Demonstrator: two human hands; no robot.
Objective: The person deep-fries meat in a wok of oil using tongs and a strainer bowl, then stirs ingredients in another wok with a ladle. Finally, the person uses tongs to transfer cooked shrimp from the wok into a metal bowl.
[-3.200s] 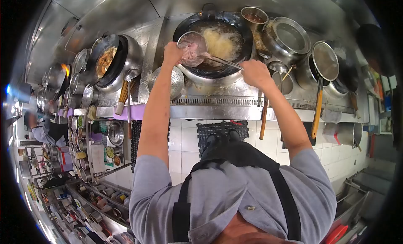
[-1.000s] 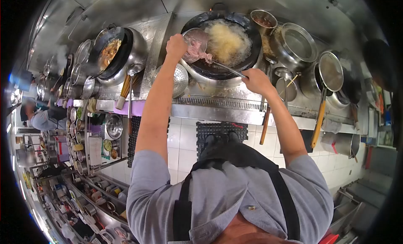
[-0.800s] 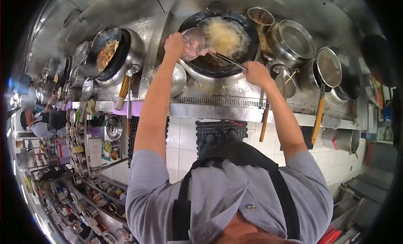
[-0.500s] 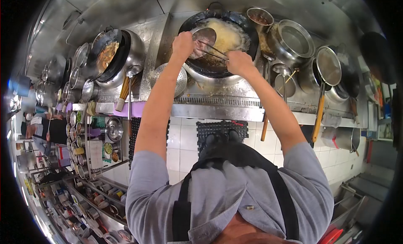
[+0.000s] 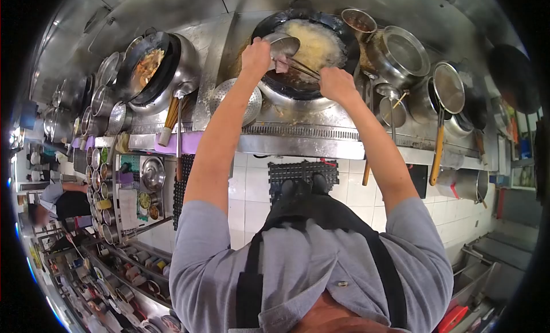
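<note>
My left hand (image 5: 256,55) grips the rim of a metal bowl (image 5: 285,44), which is tilted over the left side of a big black wok (image 5: 351,51). Closed round a pair of metal tongs (image 5: 303,68) is my right hand (image 5: 337,83), at the wok's front right. The tips of the tongs meet pink raw meat (image 5: 281,64) at the lower edge of the bowl. Pale food (image 5: 312,42) bubbles in the oil behind and to the right of the bowl. A perforated ladle (image 5: 235,101) lies in front of my left hand.
To the left, a second wok (image 5: 125,75) holds cooked food. Several pots, a small strainer pot (image 5: 359,21) and a yellow-handled strainer (image 5: 448,88) stand at the right. A steel counter edge (image 5: 298,146) runs in front. A co-worker (image 5: 63,201) bends at the far left.
The tongs have moved left and in to the bowl, where much less pink meat shows. The bowl is tipped further and sits slightly further right. The co-worker at the left has shifted.
</note>
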